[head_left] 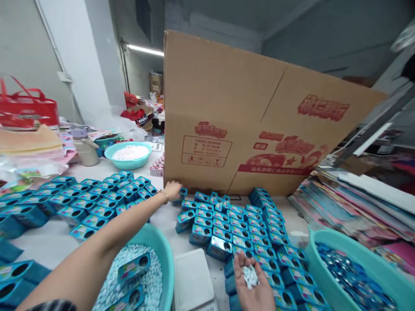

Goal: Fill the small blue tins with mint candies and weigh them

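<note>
My left hand (pixel 173 191) is stretched out to the foot of the big carton, its fingers round a small blue tin (pixel 183 193); part of the grip is hidden. My right hand (pixel 253 287) is palm up in front of me, cupping a small heap of pale candies (pixel 250 276). Below it and beyond it stand rows of blue tins (pixel 239 232) with dark round holes in their tops. Under my left forearm is a turquoise basin (pixel 167 263) of pale candies, with two blue tins (pixel 134 267) lying on them.
A white scale (pixel 193 280) sits between the basin and the tins. More blue tins (pixel 94 205) cover the left. A turquoise tub (pixel 313 248) of shiny blue pieces stands right. The large carton (pixel 246 99) blocks the back; another basin (pixel 147 157) holds white pieces.
</note>
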Available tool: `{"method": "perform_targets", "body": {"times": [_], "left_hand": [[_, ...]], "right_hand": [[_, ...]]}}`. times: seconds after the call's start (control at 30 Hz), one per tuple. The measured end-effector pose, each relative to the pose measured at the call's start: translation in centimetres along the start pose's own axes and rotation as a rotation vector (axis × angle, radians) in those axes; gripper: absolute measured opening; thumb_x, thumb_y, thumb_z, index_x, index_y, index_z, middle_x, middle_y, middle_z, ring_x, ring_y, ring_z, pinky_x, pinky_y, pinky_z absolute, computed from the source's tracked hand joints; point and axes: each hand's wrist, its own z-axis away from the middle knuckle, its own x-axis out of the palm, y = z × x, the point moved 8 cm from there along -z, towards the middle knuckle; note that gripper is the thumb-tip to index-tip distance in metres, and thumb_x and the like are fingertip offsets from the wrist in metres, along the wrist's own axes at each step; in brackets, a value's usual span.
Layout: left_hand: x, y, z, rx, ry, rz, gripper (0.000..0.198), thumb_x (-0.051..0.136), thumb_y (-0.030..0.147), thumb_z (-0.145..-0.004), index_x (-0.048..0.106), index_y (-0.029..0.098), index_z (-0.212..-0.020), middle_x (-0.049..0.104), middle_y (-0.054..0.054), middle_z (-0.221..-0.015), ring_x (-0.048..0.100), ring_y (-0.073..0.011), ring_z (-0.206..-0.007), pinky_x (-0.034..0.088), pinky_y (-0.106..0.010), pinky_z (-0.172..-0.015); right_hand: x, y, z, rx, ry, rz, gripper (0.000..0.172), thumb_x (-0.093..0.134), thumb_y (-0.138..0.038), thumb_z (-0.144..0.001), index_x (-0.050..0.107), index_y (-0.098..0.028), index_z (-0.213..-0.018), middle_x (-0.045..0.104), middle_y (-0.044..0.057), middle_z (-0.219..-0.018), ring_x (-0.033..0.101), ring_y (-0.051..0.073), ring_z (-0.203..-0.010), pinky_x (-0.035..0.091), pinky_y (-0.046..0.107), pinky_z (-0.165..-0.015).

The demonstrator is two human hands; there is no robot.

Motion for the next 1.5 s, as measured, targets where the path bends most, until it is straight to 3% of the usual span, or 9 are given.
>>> {"method": "perform_targets", "body": {"times": [0.23,0.4,0.6,0.73,1.0,1.1,1.23,1.33,1.5], "left_hand": [[-2.4,-0.3,1.9,0.078,0.007,0.136,0.039,0.052,0.036,-0.092,0.052,0.016,-0.125,0.055,-0.009,-0.126,0.057,-0.0232,-0.109,0.049,-0.044,-0.092],[-4.1,-1.7,13.0,0.045,-0.032,0.107,0.056,0.053,0.044,-0.087,0.047,0.013,-0.133,0.064,-0.013,-0.117,0.056,-0.0274,-0.112,0.036,-0.047,-0.102],[1.3,0.3,23.6,0.029,-0.208,-0.049,0.033,0.06,0.046,-0.077,0.068,0.02,-0.095,0.07,-0.01,-0.088,0.062,-0.0308,-0.096,0.026,-0.059,-0.103],[1.3,0.7,23.8,0.045,-0.17,-0.059,0.022,0.051,0.033,-0.081,0.067,0.018,-0.084,0.069,-0.009,-0.078,0.065,-0.0268,-0.085,0.021,-0.059,-0.106],[-9.5,8.3,20.7,0.255,0.167,-0.049,0.03,0.048,0.044,-0.086,0.066,0.021,-0.091,0.068,-0.004,-0.084,0.063,-0.0225,-0.087,0.004,-0.058,-0.112],[-7.2,13.3,18.9,0.353,0.118,0.019,0.023,0.051,0.039,-0.084,0.065,0.02,-0.082,0.068,-0.003,-0.079,0.063,-0.0216,-0.084,0.009,-0.055,-0.112],[0.1,16.8,17.0,0.388,-0.034,0.025,0.022,0.051,0.034,-0.084,0.064,0.018,-0.077,0.069,-0.006,-0.075,0.065,-0.0236,-0.083,0.014,-0.055,-0.111],[2.3,16.3,17.0,0.364,-0.098,0.042,0.038,0.051,0.044,-0.085,0.061,0.015,-0.108,0.068,-0.014,-0.109,0.059,-0.0302,-0.11,0.014,-0.057,-0.111],[-3.5,9.6,19.7,0.136,0.19,0.137,0.108,0.054,0.071,-0.074,0.004,0.013,-0.149,0.018,-0.019,-0.156,0.018,-0.0366,-0.143,0.016,-0.056,-0.114]], "right_hand": [[0.7,-0.9,0.0,-0.041,-0.037,0.029,0.019,0.043,-0.006,-0.083,0.056,-0.019,-0.076,0.063,-0.002,-0.066,0.069,0.015,-0.073,0.062,0.036,-0.069],[1.4,1.3,0.2,-0.002,-0.109,0.048,0.02,0.042,-0.01,-0.087,0.055,-0.017,-0.072,0.061,-0.002,-0.063,0.066,0.011,-0.066,0.061,0.032,-0.071],[2.2,5.9,2.1,0.102,-0.183,0.071,0.023,0.044,-0.016,-0.09,0.056,-0.017,-0.07,0.061,-0.002,-0.06,0.063,0.009,-0.06,0.06,0.03,-0.07],[1.3,5.8,3.4,0.113,-0.209,0.061,0.024,0.044,-0.018,-0.09,0.057,-0.017,-0.07,0.061,-0.001,-0.06,0.064,0.01,-0.061,0.059,0.03,-0.072],[0.0,1.3,4.3,0.016,-0.247,-0.034,0.029,0.041,-0.019,-0.092,0.057,-0.017,-0.068,0.061,-0.002,-0.059,0.063,0.009,-0.061,0.058,0.029,-0.072],[0.1,0.9,4.1,0.026,-0.248,-0.053,0.027,0.042,-0.02,-0.092,0.057,-0.017,-0.069,0.061,-0.001,-0.061,0.063,0.01,-0.062,0.058,0.03,-0.072],[0.4,0.4,3.8,0.05,-0.31,-0.075,0.024,0.043,-0.022,-0.091,0.057,-0.018,-0.071,0.058,-0.002,-0.062,0.059,0.008,-0.06,0.055,0.025,-0.066],[0.6,0.1,3.6,0.044,-0.395,-0.048,0.022,0.043,-0.026,-0.09,0.056,-0.019,-0.074,0.054,-0.004,-0.064,0.054,0.008,-0.058,0.052,0.023,-0.062],[0.6,0.7,2.5,0.011,-0.404,0.07,0.015,0.048,-0.03,-0.088,0.055,-0.021,-0.079,0.054,-0.004,-0.069,0.054,0.009,-0.062,0.049,0.025,-0.062]]}}
